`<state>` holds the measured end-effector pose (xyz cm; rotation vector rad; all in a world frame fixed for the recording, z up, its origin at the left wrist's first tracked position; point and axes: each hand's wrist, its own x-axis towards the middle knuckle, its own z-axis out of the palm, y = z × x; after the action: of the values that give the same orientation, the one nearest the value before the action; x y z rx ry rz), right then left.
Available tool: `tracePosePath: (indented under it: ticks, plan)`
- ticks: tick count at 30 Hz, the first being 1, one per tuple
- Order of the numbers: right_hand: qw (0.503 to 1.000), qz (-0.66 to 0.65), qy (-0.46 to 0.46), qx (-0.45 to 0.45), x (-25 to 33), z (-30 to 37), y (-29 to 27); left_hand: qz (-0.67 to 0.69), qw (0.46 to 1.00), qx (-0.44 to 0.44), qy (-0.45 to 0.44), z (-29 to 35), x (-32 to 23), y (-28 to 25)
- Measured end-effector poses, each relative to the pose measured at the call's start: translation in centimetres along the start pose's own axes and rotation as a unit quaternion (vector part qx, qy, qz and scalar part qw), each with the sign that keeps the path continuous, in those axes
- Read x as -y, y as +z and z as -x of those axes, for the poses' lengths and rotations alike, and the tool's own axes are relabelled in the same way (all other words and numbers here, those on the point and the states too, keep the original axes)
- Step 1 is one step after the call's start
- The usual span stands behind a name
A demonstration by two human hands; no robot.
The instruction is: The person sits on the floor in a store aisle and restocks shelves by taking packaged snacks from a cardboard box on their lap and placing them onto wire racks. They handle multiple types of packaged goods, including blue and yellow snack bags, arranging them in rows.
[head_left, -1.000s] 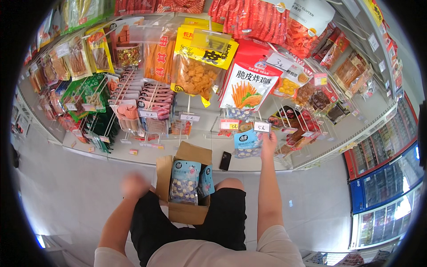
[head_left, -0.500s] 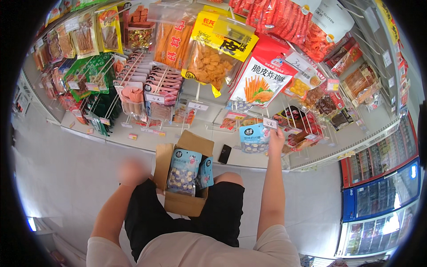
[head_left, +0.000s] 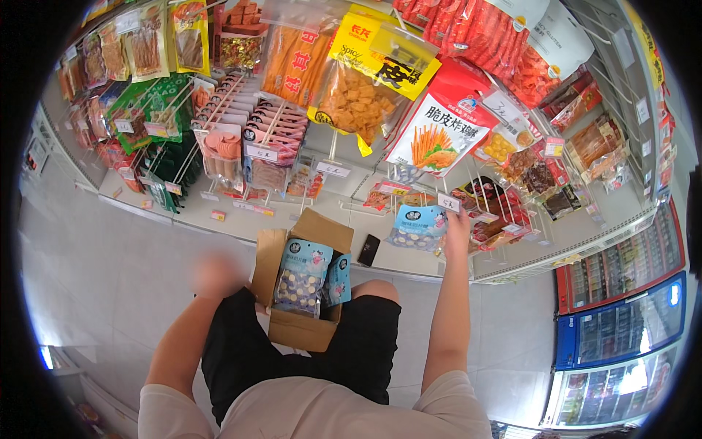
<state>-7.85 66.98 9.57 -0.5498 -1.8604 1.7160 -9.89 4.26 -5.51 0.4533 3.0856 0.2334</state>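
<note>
Down on the floor in front of the snack display, a person sits or kneels with an open cardboard box (head_left: 301,293) resting against their legs. The box holds several light blue packets (head_left: 303,274) standing upright, and its flaps are folded outward.

The right hand (head_left: 458,223) is raised to the hook rack (head_left: 468,212) and grips the upper corner of a light blue pouch (head_left: 418,227), the same kind as those in the box. The pouch hangs level with the wire hooks, just under a small white price tag (head_left: 448,203). A second ago the same hand held the pouch at much the same spot, so it has stayed at the hook and the pouch is not yet let go; I judge it is being threaded on rather than just held up.

The left hand (head_left: 218,274) has changed more. It was out to the side, well away from the box, and now it sits close beside the box's left flap, blurred with motion. Whether it is clenched or loose I cannot tell. To my eye it is coming back toward the box.

A dark phone (head_left: 368,249) lies on the low white shelf (head_left: 241,219) behind the box. Big bags of chips and dried snacks hang above.
</note>
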Motion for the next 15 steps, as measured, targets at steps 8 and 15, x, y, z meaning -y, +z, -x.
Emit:
tracePosePath:
  ticks: [8,15]
  plan:
    - [0.997,0.030,0.066,-0.039,1.3,-0.3,1.5,0.015,1.000,-0.002,-0.023,0.2,0.0,0.2]
    - [0.991,-0.071,0.029,-0.112,-1.1,-2.1,3.0,0.009,1.000,0.001,-0.012,0.7,0.7,0.2]
